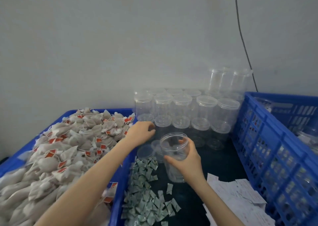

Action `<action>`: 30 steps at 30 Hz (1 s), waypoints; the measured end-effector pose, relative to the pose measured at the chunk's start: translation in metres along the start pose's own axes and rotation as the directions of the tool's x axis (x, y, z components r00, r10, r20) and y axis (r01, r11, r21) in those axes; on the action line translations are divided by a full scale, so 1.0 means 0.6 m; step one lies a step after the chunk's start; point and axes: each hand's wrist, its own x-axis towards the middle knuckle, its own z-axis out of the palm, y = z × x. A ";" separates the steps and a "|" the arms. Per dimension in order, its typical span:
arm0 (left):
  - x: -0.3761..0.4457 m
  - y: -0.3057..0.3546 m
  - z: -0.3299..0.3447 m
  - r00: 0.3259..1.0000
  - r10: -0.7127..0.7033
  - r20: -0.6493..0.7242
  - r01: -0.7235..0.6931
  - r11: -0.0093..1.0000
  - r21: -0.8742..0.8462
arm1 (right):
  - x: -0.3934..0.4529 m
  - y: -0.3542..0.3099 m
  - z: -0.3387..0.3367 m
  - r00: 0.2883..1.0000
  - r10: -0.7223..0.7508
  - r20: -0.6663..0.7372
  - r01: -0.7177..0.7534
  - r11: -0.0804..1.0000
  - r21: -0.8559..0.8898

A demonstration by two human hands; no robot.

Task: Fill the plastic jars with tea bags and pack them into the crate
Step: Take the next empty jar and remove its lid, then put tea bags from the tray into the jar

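My right hand (187,162) grips an open, empty clear plastic jar (173,150) that stands tilted on the dark table. My left hand (142,131) reaches past it with fingers curled at the front row of jars; whether it holds anything is hidden. A stack of lidded clear jars (182,108) stands against the wall. Loose lids (145,151) lie just left of the held jar. A blue tray (120,188) at the left is heaped with tea bags (65,148) that carry red tags. A blue crate (268,148) stands at the right.
Small green-grey sachets (146,191) are scattered on the table beside the tray. White paper slips (232,194) lie near the crate. A black cable (240,36) runs down the grey wall. Some jars sit inside the crate.
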 end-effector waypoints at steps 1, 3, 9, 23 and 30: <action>-0.004 -0.022 -0.009 0.998 -0.038 -0.059 0.041 0.998 0.043 | -0.002 -0.002 0.009 1.000 0.003 0.021 -0.004 1.000 0.015; -0.015 -0.066 -0.017 0.980 -0.129 -0.152 0.153 0.976 0.156 | -0.008 -0.007 0.026 0.997 0.008 0.071 -0.010 0.999 0.033; -0.068 -0.189 0.041 0.901 -0.388 0.194 0.268 0.850 0.453 | -0.026 -0.011 0.065 0.978 0.027 0.206 -0.052 0.992 0.117; -0.100 -0.198 0.073 0.848 -0.473 0.241 0.274 0.779 0.565 | -0.042 -0.002 0.111 0.963 0.029 0.268 -0.064 0.990 0.125; -0.085 -0.171 0.024 0.962 -0.273 0.023 0.274 0.959 -0.069 | -0.042 0.005 0.125 0.957 0.049 0.285 -0.087 0.989 0.123</action>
